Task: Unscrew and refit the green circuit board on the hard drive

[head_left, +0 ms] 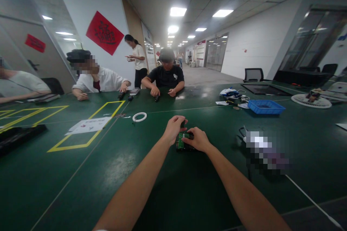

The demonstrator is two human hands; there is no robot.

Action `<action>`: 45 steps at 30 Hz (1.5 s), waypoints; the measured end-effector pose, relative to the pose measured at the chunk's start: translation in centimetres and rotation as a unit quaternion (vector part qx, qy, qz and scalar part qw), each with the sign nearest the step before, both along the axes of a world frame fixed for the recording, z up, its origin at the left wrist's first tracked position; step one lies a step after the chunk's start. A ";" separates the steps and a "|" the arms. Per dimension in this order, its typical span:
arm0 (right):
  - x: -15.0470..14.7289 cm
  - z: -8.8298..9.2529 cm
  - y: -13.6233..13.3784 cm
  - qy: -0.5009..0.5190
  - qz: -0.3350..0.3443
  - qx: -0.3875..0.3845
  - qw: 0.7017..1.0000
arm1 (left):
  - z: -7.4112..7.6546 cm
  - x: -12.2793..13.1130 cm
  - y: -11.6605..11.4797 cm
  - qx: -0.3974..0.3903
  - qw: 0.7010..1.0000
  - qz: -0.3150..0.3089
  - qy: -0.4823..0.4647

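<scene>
A black device with a green circuit board (181,143) lies on the green table (108,187) in front of me. My left hand (175,128) is at its upper left, fingers closed round a small dark item (183,124) that is too small to name. From the right, my right hand (198,139) rests on the device, its thumb on the green board and its fingers along the far right edge, gripping it.
A white ring (139,117) and a paper sheet (88,125) lie to the left, near yellow tape. On the right are a blue tray (266,107), cables, a white round grille (311,101) and a blurred object. Several people are across the table.
</scene>
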State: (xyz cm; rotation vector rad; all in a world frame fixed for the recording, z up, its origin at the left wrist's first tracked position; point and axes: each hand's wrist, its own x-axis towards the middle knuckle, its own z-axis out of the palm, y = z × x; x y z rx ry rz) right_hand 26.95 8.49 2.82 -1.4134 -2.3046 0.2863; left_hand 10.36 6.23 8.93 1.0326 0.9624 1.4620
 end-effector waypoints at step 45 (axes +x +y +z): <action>0.0 -0.4 0.2 0.007 -0.003 0.014 1.000 | -0.3 -1.2 0.8 -0.004 0.999 0.031 -0.003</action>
